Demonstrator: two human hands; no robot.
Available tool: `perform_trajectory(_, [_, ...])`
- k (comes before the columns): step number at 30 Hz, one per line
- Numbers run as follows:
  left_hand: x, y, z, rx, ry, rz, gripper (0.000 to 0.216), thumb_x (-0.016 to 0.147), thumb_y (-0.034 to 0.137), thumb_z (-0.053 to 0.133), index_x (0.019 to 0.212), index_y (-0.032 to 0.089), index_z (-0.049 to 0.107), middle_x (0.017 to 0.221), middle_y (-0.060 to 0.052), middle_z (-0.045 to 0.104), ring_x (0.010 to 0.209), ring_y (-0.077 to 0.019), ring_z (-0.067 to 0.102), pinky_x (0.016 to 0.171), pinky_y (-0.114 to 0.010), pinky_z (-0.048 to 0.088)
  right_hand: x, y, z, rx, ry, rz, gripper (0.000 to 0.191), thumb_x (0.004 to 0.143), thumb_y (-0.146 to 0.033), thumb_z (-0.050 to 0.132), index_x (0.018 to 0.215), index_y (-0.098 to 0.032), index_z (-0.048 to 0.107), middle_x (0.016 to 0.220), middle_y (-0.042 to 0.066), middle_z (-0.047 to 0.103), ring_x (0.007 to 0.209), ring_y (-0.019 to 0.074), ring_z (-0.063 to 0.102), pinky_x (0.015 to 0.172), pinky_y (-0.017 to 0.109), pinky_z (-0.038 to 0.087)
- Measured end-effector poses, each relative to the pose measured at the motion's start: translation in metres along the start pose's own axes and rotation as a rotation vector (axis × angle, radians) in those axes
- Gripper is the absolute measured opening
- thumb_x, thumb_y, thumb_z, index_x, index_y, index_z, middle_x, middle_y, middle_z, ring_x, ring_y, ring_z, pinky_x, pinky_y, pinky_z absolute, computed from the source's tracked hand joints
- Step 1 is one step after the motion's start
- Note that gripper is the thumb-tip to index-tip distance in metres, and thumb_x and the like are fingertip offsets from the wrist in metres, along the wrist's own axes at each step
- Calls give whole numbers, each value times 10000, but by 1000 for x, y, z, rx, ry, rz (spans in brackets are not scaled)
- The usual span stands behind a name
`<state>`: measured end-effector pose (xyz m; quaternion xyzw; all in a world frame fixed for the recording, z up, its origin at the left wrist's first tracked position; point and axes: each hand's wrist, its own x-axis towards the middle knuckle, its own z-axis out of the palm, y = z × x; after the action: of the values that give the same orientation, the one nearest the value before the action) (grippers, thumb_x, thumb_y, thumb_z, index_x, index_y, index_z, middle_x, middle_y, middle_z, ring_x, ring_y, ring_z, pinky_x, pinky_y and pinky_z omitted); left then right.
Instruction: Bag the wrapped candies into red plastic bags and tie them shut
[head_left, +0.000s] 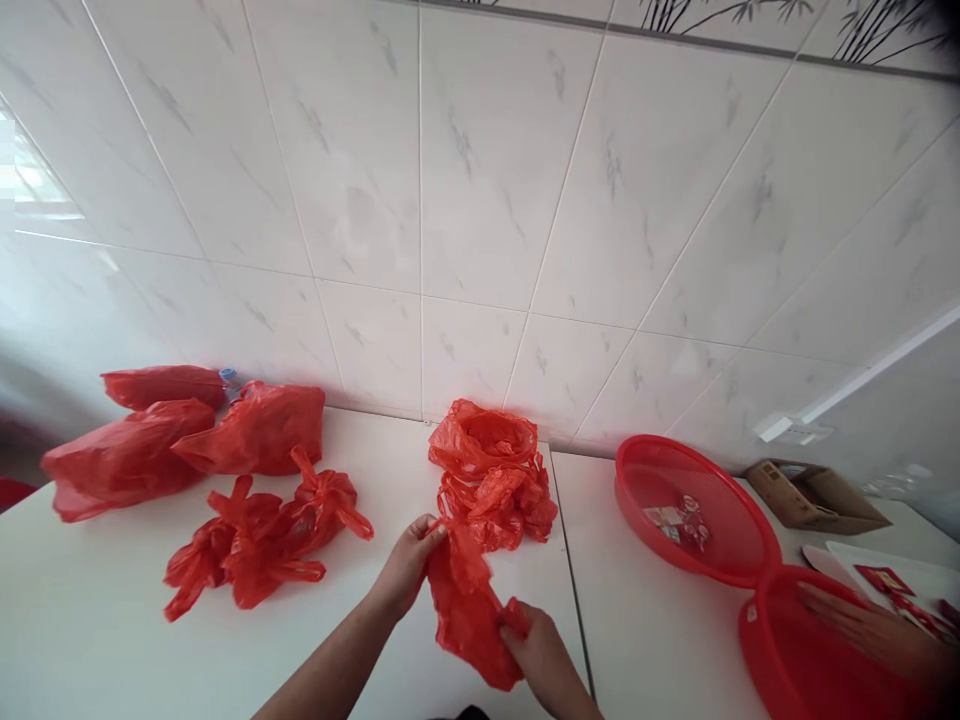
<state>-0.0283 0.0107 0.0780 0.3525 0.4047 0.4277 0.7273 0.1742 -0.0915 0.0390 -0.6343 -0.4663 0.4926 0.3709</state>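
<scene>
A thin red plastic bag (466, 610) hangs between my two hands, above the front of the white table. My left hand (411, 562) pinches its upper left edge between thumb and fingers. Lower down, my right hand (534, 645) is closed on its right side. Just beyond lies a crumpled pile of red plastic bags (499, 500), with a rounder red bag (480, 440) against the wall behind it. To the left sit several tied red bags (259, 545), their knotted ends sticking up. What they contain is hidden.
Larger filled red bags (259, 430) stand at the back left. On the right are a red mesh basket (697, 455) with small packets, a second red basket (765, 630) with another person's hand (862, 625) in it, and a cardboard box (795, 505). A seam (574, 580) divides the tables.
</scene>
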Motion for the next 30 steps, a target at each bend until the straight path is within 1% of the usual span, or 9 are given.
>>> perform_trajectory(4, [-1,-3,-35,448,254,124,282,718,398,662,690,215,450,629,24,578,588,-161,578,570,-294,474,0,7,-25,-6,222,34,183,687,-372,608,714,-193,632,646,-2,648,622,188,582,635,297,446])
perform_trajectory(7, [-7,-10,-42,648,406,240,186,709,316,639,823,213,535,871,-40,632,922,-259,616,831,-434,491,-2,-3,-34,-80,265,30,197,722,-399,591,717,-203,618,669,-4,650,624,177,569,622,278,441])
perform_trajectory(11, [-18,-14,-21,964,204,534,598,716,261,664,1288,270,490,1398,-104,475,1307,-299,412,1066,-497,336,-6,-19,-25,-141,231,-67,194,788,-394,529,744,-214,588,710,-8,635,644,159,550,628,254,434])
perform_trajectory(13, [-19,-13,-9,1098,88,527,740,685,223,694,1375,291,435,1463,-101,417,1321,-306,396,1055,-472,348,-8,-24,-18,-174,196,-128,163,794,-360,525,750,-215,582,711,-11,612,643,152,536,631,248,432])
perform_trajectory(17, [-10,-11,-7,1157,112,236,370,763,167,539,1111,241,641,1088,-78,650,940,-230,609,829,-354,437,-8,-17,-18,-220,203,-149,159,796,-355,524,731,-218,572,689,-15,589,628,153,533,619,251,443])
perform_trajectory(22, [-6,-13,-21,1086,127,111,198,748,151,452,772,194,644,757,-29,660,706,-174,580,655,-272,398,-4,5,-44,-263,421,-48,239,746,-339,570,945,-214,613,916,50,680,833,224,645,761,326,523])
perform_trajectory(25, [-10,-16,-19,1036,105,96,189,747,170,434,728,195,621,701,-13,641,672,-166,562,626,-260,385,-6,0,-47,-383,605,-232,432,741,-331,614,1148,-191,577,1119,121,637,1045,278,607,903,427,509])
perform_trajectory(27, [-12,-16,-13,1013,88,104,177,740,174,435,707,201,607,720,-11,642,692,-166,558,642,-262,381,-10,-14,-38,-465,696,-426,427,787,-319,606,1191,-187,564,1201,149,593,1129,289,560,962,480,475])
perform_trajectory(30, [-14,-16,-4,980,70,118,145,734,175,439,686,208,572,748,-6,640,713,-164,551,660,-264,378,-16,-35,-17,-474,672,-610,328,847,-274,569,1167,-205,593,1210,143,597,1142,265,557,970,454,477])
